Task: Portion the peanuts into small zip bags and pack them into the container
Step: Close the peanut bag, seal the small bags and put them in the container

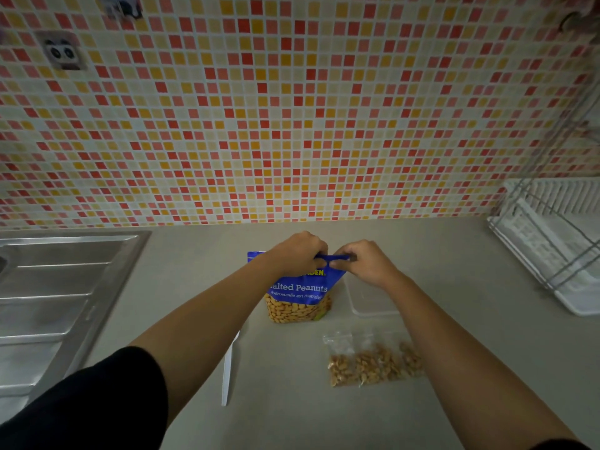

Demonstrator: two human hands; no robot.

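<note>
- Nearest, small zip bags (370, 365) filled with peanuts lie flat and side by side on the tabletop (292, 417). The right forearm covers their right edge, so I cannot count them for sure.
- Left of them lies a thin white utensil (228, 371), its far end close against the left forearm. I cannot tell what kind it is.
- Behind the bags sits a clear container (370, 303), just right of the pouch. The right wrist hides its far part, and its inside is hard to make out.
- The blue peanut pouch (298, 297) stands upright mid-tabletop, with peanuts showing through its clear lower window.
- The left hand (297, 254) and right hand (367, 263), fingers curled, pinch the pouch's top edge close together.
- Farther off are a steel sink (65, 287) on the left, a white dish rack (552, 248) cut off on the right, and the tiled wall (292, 108).
</note>
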